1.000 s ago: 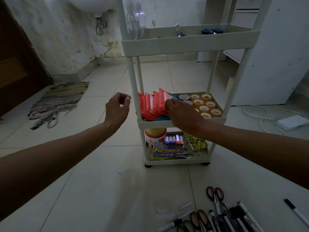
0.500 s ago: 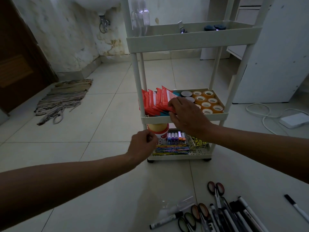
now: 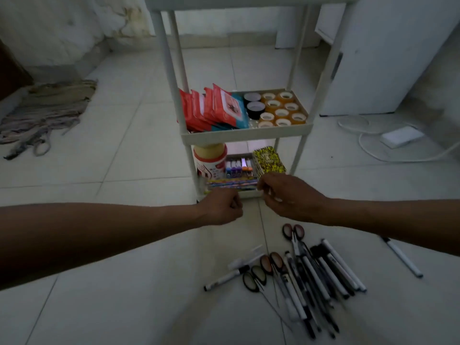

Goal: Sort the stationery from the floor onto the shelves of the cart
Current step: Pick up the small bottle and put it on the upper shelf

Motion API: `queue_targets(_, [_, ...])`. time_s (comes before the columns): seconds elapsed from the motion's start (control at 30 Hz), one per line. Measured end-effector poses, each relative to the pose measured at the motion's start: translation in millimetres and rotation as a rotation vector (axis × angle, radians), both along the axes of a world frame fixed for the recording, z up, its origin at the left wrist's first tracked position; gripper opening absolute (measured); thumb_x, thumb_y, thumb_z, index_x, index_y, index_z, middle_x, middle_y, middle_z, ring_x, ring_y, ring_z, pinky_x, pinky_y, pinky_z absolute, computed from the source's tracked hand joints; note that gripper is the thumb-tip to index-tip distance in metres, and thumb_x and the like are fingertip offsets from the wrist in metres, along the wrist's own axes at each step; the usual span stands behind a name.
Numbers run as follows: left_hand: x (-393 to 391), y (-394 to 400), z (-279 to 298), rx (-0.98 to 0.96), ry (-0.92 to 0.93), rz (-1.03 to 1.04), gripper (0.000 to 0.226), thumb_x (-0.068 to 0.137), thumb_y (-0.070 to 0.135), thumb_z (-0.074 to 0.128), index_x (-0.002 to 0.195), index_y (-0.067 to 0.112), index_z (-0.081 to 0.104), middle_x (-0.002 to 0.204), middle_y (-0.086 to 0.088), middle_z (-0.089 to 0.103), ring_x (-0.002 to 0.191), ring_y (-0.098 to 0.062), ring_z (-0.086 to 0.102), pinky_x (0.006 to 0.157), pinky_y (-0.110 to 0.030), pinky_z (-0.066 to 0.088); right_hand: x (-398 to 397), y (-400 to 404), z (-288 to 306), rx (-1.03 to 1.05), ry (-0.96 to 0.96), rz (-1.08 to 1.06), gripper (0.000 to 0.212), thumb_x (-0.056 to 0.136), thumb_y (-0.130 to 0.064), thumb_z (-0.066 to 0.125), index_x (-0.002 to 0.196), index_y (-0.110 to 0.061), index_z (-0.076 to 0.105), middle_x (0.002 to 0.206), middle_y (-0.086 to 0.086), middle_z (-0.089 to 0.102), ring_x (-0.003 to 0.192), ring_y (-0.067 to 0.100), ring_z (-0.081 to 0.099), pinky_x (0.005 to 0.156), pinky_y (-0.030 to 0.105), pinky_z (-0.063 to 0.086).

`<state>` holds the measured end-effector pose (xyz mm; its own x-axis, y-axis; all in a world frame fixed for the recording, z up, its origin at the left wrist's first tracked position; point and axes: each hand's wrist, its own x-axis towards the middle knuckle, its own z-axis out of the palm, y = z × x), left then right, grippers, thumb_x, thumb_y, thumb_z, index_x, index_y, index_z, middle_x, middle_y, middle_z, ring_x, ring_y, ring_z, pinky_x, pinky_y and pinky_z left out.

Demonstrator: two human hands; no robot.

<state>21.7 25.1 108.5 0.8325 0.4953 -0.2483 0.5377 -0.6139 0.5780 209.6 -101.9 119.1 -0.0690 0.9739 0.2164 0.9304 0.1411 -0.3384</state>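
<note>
Stationery on floor: a loose heap of black-and-white markers (image 3: 331,270) lying roughly parallel, near the bottom right of the view; any print on the barrels is too small to read. Among them, scissors with dark red handles (image 3: 293,231) at the far end of the heap, and two more pairs of scissors (image 3: 263,270) with dark loops at its left edge. One marker (image 3: 225,278) lies apart to the left; another single marker (image 3: 403,257) lies well apart to the right.

Cart (image 3: 245,135), white, tiered, standing just beyond the heap.
- Middle shelf: red wipe packets (image 3: 214,108) standing upright at left, labels not legible; two black tape rolls (image 3: 254,105) in the centre; clear tape rolls (image 3: 282,109) in rows at right.
- Bottom shelf: white jar with yellow lid (image 3: 210,158) at left, red label blurred; small bottles with coloured caps (image 3: 239,166); a yellow-and-black patterned box (image 3: 268,161) at right; flat multicoloured packs (image 3: 232,184) along the front edge.

Left hand (image 3: 221,206): fingers curled into a loose fist, nothing seen in it, in front of the bottom shelf.
Right hand (image 3: 286,195): fingers bent inward at the shelf's front right corner, just below the patterned box; whether it holds anything cannot be told.

Surroundings: tiled floor (image 3: 124,145), a striped rag (image 3: 47,113) at left, a white cable and adapter (image 3: 400,136) at right.
</note>
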Motion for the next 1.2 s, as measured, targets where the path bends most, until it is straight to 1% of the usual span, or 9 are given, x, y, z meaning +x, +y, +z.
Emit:
queue_targets(0.17, [-16.6,-16.6,-49.8,0.067,0.306,-0.226,0.026,0.087,0.023,0.07,0.11,0.012,0.068,0.109,-0.003,0.068,0.102,-0.021,0.063,0.083,-0.028,0.049,25.8,-45.3,-50.9,-0.442,-0.056,-0.03,0.009,0.09,-0.03,0.056,0.098,-0.025,0.058,0.091,-0.01,0.06,0.082,0.012,0.057,0.071,0.029,0.046])
queue_targets(0.27, [-23.9,-19.5,-73.9,0.143,0.377,-0.377,0.031,0.09,0.025,0.065,0.119,0.013,0.061,0.121,-0.009,0.064,0.11,-0.025,0.059,0.085,-0.032,0.048,34.5,-61.6,-66.7,-0.601,-0.094,-0.028,0.003,0.089,-0.027,0.056,0.092,-0.026,0.054,0.087,-0.009,0.059,0.079,0.012,0.054,0.069,0.028,0.042])
queue_targets(0.37, [-25.9,-20.8,-90.6,0.199,0.395,-0.462,0.037,0.094,0.029,0.061,0.126,0.013,0.053,0.123,-0.009,0.061,0.112,-0.027,0.056,0.086,-0.033,0.047,41.8,-71.7,-75.2,-0.693,-0.113,-0.032,0.014,0.09,-0.021,0.056,0.102,-0.019,0.061,0.09,-0.005,0.06,0.078,0.011,0.05,0.07,0.027,0.039])
queue_targets(0.47, [-18.4,-21.9,-104.2,0.22,0.406,-0.489,0.043,0.096,0.037,0.059,0.129,0.011,0.049,0.123,-0.011,0.06,0.111,-0.028,0.056,0.087,-0.035,0.048,51.4,-77.2,-82.5,-0.702,-0.104,-0.025,0.011,0.089,-0.021,0.059,0.1,-0.02,0.061,0.083,-0.011,0.05,0.075,0.011,0.048,0.068,0.025,0.036])
queue_targets(0.73, [6.1,-23.5,-129.2,0.183,0.432,-0.513,0.053,0.093,0.05,0.061,0.126,0.012,0.048,0.12,-0.01,0.061,0.106,-0.028,0.058,0.086,-0.04,0.052,68.4,-71.0,-93.1,-0.765,-0.104,-0.058,0.02,0.082,-0.016,0.06,0.101,-0.016,0.063,0.094,0.005,0.069,0.083,0.025,0.065,0.074,0.038,0.054])
queue_targets(0.9, [4.8,-29.9,-140.8,0.176,0.488,-0.518,0.056,0.094,0.048,0.059,0.13,0.009,0.041,0.121,-0.014,0.057,0.105,-0.031,0.057,0.083,-0.039,0.051,50.3,-75.5,-103.2,-0.761,-0.036,-0.098,0.021,0.089,-0.023,0.06,0.109,-0.017,0.064,0.093,0.0,0.06,0.091,0.022,0.064,0.076,0.029,0.049])
queue_targets(1.0, [4.8,-29.3,-144.2,0.134,0.492,-0.471,0.058,0.094,0.051,0.059,0.129,0.008,0.043,0.121,-0.015,0.057,0.105,-0.03,0.057,0.078,-0.034,0.047,36.5,-71.8,-109.6,-0.79,-0.02,-0.025,0.025,0.092,-0.028,0.058,0.114,-0.018,0.061,0.096,0.002,0.067,0.091,0.021,0.065,0.078,0.033,0.054])
queue_targets(1.1, [8.1,-28.8,-145.0,0.072,0.479,-0.409,0.062,0.089,0.059,0.062,0.124,0.011,0.047,0.117,-0.011,0.059,0.1,-0.027,0.058,0.075,-0.033,0.048,28.5,-60.8,-113.9,-0.829,0.0,-0.006,0.029,0.092,-0.027,0.057,0.12,-0.019,0.056,0.099,0.002,0.059,0.1,0.024,0.059,0.084,0.04,0.054])
queue_targets(1.2, [16.5,-27.2,-141.2,0.045,0.468,-0.391,0.05,0.093,0.05,0.061,0.121,0.01,0.052,0.12,-0.012,0.06,0.101,-0.027,0.059,0.075,-0.031,0.046,26.8,-51.2,-114.2,-0.731,0.008,-0.009,0.038,0.091,-0.028,0.059,0.127,-0.02,0.05,0.11,0.001,0.055,0.097,0.017,0.046,0.09,0.038,0.046])
